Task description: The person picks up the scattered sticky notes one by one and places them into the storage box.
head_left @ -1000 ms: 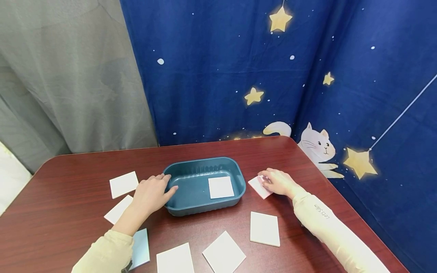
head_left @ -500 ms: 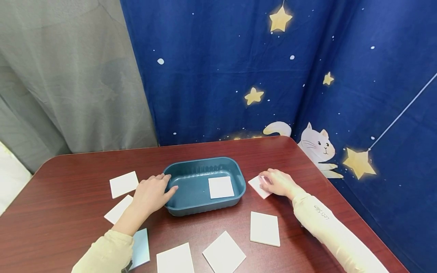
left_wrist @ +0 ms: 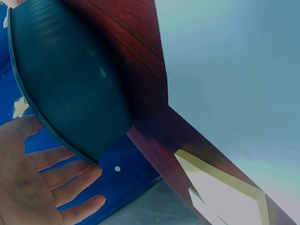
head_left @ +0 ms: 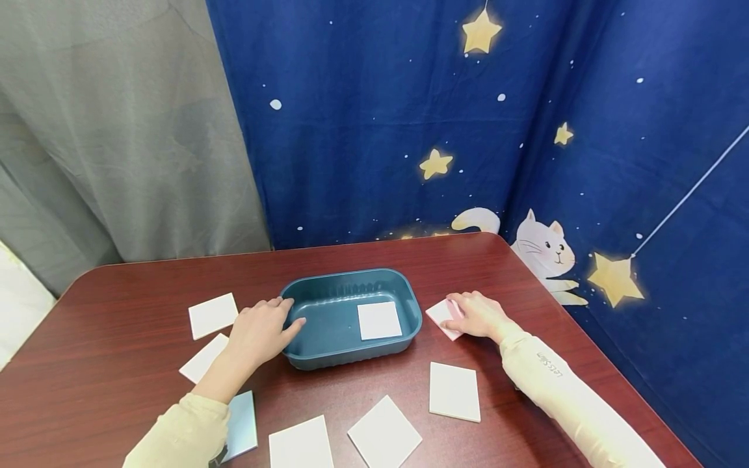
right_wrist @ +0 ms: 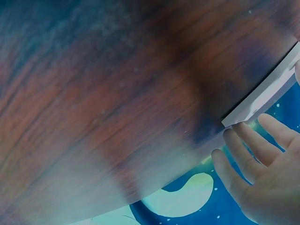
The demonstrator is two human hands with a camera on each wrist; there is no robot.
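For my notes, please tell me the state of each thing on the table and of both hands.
Teal bin: upright, without lid
White square inside it: flat
Pink-edged square: pinched by right hand; lifted or not, cannot tell
Light-blue square: partly hidden by left sleeve
Five other squares: flat on table
Left hand: resting on bin's left end
Right hand: pinching pink-edged square

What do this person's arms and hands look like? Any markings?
Pale cream long sleeves on both arms: left sleeve, right sleeve. Small dark lettering runs along the right forearm. Something dark, possibly a strap, shows at the left cuff. The left hand and right hand are ungloved.
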